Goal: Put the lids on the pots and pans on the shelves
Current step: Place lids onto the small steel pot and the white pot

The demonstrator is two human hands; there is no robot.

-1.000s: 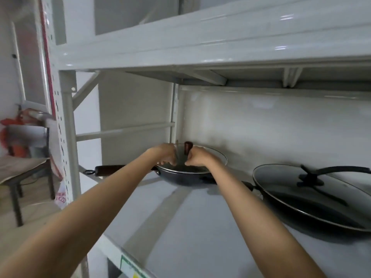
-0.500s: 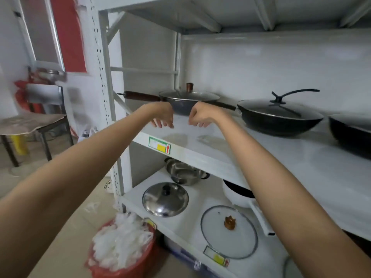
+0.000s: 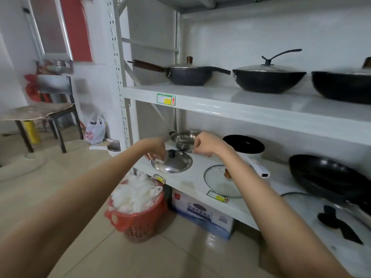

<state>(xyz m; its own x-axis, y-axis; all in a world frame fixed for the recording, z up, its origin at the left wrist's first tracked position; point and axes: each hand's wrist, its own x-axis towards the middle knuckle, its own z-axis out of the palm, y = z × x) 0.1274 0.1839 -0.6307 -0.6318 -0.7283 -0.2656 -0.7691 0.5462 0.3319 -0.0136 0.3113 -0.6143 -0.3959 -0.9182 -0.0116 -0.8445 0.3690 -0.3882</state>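
On the lower shelf [image 3: 198, 177] a steel lid with a dark knob [image 3: 172, 161] lies flat in front of an uncovered steel pot [image 3: 183, 139]. My left hand [image 3: 155, 148] hovers at the lid's left rim, fingers apart and pointing down. My right hand [image 3: 204, 144] is just right of the pot, fingers loosely curled, holding nothing. A glass lid with a brown knob [image 3: 220, 182] lies to the right, partly behind my right forearm. A black pan [image 3: 244, 144] and a large black wok [image 3: 329, 177] stand uncovered on the same shelf. Another glass lid [image 3: 329, 215] lies at the far right.
The upper shelf [image 3: 241, 103] carries a lidded pan with a wooden handle [image 3: 188, 74], a lidded wok [image 3: 269, 77] and a third lidded wok [image 3: 343, 83]. A red basket of white wadding [image 3: 136, 207] and a cardboard box [image 3: 202, 215] sit on the floor. A chair [image 3: 52, 105] stands at left.
Both hands left the glass lid on the wooden-handled pan, dropped from the upper shelf to the lower one, and now sit by the steel lid and steel pot. The view tilted down.
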